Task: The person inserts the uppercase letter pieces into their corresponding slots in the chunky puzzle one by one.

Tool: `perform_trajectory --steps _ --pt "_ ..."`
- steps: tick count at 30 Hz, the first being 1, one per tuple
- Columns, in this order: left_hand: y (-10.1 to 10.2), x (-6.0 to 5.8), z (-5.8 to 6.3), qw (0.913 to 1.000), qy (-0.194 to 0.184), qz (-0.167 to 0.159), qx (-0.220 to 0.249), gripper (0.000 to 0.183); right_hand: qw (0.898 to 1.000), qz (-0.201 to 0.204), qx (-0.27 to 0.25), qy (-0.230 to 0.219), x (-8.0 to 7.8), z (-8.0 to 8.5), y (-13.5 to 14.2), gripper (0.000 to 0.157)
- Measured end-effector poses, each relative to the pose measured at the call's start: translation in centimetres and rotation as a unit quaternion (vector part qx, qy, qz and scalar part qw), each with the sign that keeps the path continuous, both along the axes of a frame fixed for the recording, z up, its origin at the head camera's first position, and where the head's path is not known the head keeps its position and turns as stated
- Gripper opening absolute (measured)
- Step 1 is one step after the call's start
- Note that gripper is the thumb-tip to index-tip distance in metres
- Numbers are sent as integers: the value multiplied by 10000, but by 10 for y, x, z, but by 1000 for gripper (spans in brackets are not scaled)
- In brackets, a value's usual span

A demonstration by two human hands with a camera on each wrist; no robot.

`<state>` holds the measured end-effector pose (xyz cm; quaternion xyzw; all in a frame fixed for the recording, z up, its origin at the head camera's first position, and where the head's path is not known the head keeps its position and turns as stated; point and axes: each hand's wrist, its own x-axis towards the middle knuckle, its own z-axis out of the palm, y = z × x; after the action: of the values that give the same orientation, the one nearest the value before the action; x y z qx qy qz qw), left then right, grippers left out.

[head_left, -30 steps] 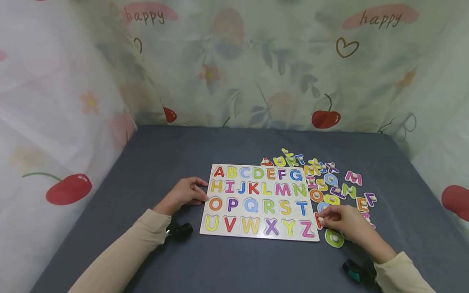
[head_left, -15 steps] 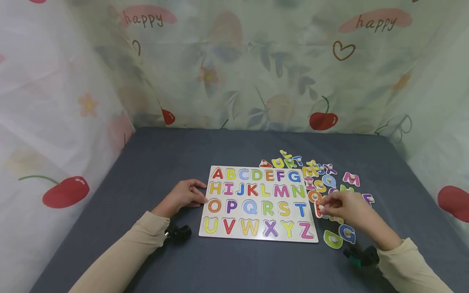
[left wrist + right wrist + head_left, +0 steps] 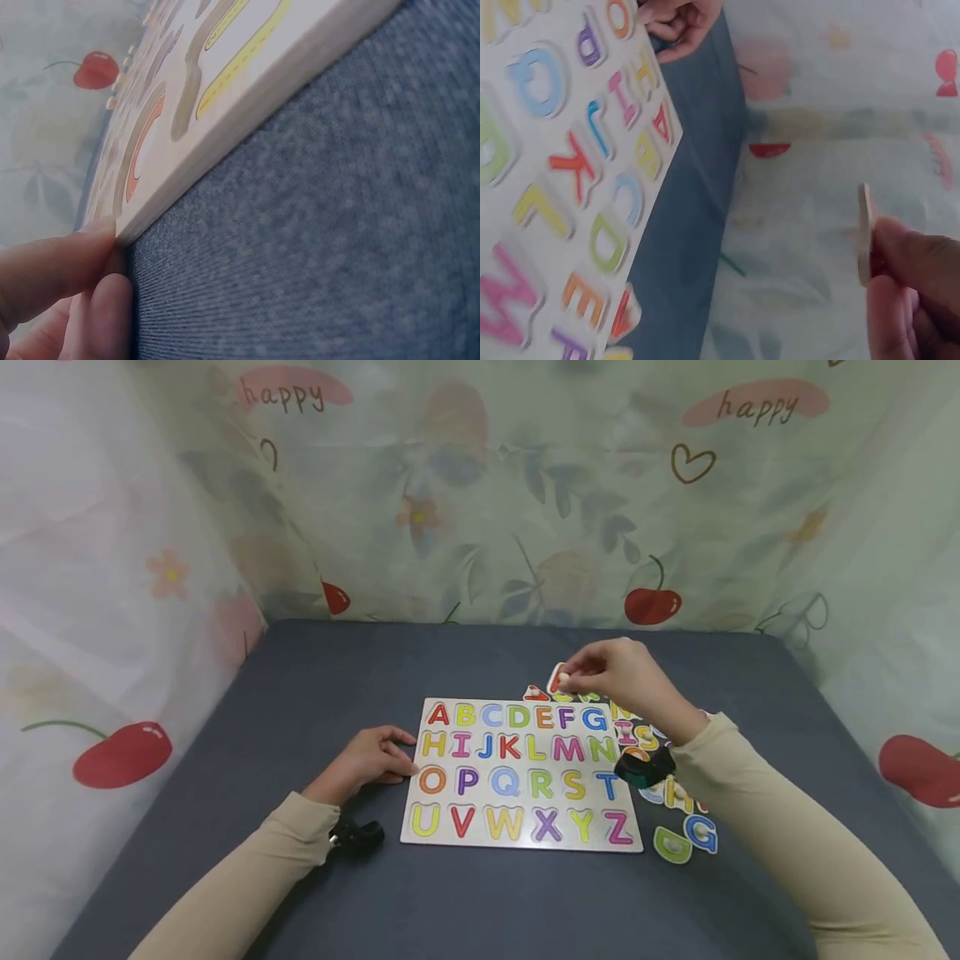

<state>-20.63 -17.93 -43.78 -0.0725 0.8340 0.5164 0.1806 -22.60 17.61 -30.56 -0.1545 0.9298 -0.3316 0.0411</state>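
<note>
My right hand point(image 3: 611, 672) pinches a red letter puzzle piece point(image 3: 557, 680) by its knob, raised beyond the far edge of the alphabet board. In the right wrist view the piece point(image 3: 865, 236) is seen edge-on between thumb and finger, so its letter is hidden. The white alphabet board point(image 3: 480, 802) lies flat with recessed letters A to Z. At its left edge my left hand point(image 3: 372, 756) rests with relaxed fingers; a fingertip point(image 3: 94, 232) touches the board's edge in the left wrist view.
Several knobbed letter pieces lie along the board's right side, partly hidden by the right forearm. A green D point(image 3: 672, 845) and a blue G point(image 3: 701, 833) sit near the front. Behind the board is another red piece point(image 3: 536, 693). A printed curtain point(image 3: 495, 527) surrounds the dark table point(image 3: 360, 660).
My right hand has lifted the red letter piece from beside the board's right edge and carried it away and leftward, past the far edge. The left hand has stayed at the board.
</note>
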Motion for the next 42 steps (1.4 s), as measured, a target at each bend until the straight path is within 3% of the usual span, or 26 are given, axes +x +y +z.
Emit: perform_trajectory --steps 7,15,19,23,34,42 --pt "-2 2 1 9999 39 -74 77 50 9966 276 -773 53 -28 -11 -71 14" --pt "0 1 0 9999 35 -25 91 50 9914 152 -1287 -156 -45 -64 -130 12" --pt "0 1 0 9999 25 -38 119 50 9907 -50 -1322 -322 -48 -89 -144 12" --pt "0 2 1 9999 -23 -22 96 50 9913 -128 -1219 -475 -48 -103 -154 13" --pt "-3 0 0 9998 29 -47 167 50 9932 -165 -1020 -541 -54 -124 -171 6" --pt "-3 1 1 9998 39 -52 184 50 9919 -247 -1004 -745 -51 -125 -174 6"
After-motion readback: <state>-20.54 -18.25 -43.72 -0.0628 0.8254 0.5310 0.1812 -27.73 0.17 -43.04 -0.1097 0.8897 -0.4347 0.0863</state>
